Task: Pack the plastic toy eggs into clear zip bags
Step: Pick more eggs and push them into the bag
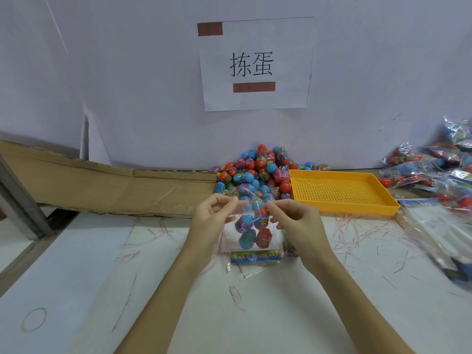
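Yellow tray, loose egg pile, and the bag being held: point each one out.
yellow tray (332,191): head view, on its perforated floor.
loose egg pile (258,169): head view, on an egg near the pile's middle.
clear zip bag (251,229): head view, on its front film over the eggs inside.

Bright even light, soft shadows, edges warped

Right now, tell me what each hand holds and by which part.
Both hold the same bag by its top edge: left hand pinches the left corner, right hand the right. Eggs are inside.
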`<state>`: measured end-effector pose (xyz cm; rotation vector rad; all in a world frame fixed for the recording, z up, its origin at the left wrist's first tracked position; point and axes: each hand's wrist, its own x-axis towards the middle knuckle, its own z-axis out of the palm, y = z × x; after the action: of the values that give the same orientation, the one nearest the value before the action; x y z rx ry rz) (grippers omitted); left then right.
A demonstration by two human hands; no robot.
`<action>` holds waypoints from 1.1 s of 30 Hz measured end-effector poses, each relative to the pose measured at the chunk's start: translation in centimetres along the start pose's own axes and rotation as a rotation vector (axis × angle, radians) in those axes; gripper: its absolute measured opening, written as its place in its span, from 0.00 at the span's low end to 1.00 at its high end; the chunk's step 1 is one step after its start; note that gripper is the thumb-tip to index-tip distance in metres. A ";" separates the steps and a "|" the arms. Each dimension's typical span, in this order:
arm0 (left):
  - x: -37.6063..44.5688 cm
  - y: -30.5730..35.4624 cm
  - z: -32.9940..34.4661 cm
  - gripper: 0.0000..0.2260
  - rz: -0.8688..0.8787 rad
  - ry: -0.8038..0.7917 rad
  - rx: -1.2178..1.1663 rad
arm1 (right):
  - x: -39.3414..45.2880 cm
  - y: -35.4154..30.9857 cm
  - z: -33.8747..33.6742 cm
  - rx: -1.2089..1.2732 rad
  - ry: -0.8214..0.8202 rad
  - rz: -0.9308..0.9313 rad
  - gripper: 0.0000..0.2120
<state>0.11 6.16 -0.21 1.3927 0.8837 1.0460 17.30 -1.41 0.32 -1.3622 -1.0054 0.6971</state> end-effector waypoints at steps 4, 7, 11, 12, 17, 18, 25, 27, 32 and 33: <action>0.3 0.1 -1.0 0.10 -0.094 -0.020 -0.135 | 0.2 0.1 -0.3 0.026 0.021 0.006 0.06; 0.2 0.0 -1.0 0.09 -0.126 -0.053 -0.128 | 0.3 0.2 -0.4 0.039 -0.011 0.024 0.06; 0.2 0.1 -1.2 0.11 -0.104 -0.054 -0.101 | 0.4 0.2 -0.9 0.039 -0.033 0.054 0.06; 0.3 0.2 -1.4 0.12 -0.103 -0.060 -0.120 | 0.5 0.1 -1.0 0.044 -0.028 0.065 0.06; 0.5 0.1 -2.1 0.14 -0.102 -0.060 -0.141 | 0.6 0.0 -1.5 0.053 -0.070 0.056 0.05; 0.6 0.0 -2.1 0.16 -0.097 -0.055 -0.136 | 0.6 0.0 -1.5 0.050 -0.078 0.043 0.05; 0.8 0.1 -2.8 0.12 -0.044 -0.077 -0.063 | 0.7 -0.1 -1.8 0.013 -0.101 0.003 0.07; 0.8 0.2 -3.1 0.12 -0.026 -0.080 -0.052 | 0.8 0.0 -1.9 0.010 -0.106 0.005 0.10; 0.7 0.4 -3.7 0.11 -0.035 -0.122 -0.015 | 0.9 0.0 -2.1 0.031 -0.139 -0.009 0.09; 0.7 0.5 -3.8 0.11 -0.030 -0.129 0.001 | 0.9 0.0 -2.2 0.038 -0.145 -0.010 0.08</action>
<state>-3.31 8.00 0.25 1.4271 0.8085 0.9227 19.70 -1.60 0.64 -1.2869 -1.1075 0.8122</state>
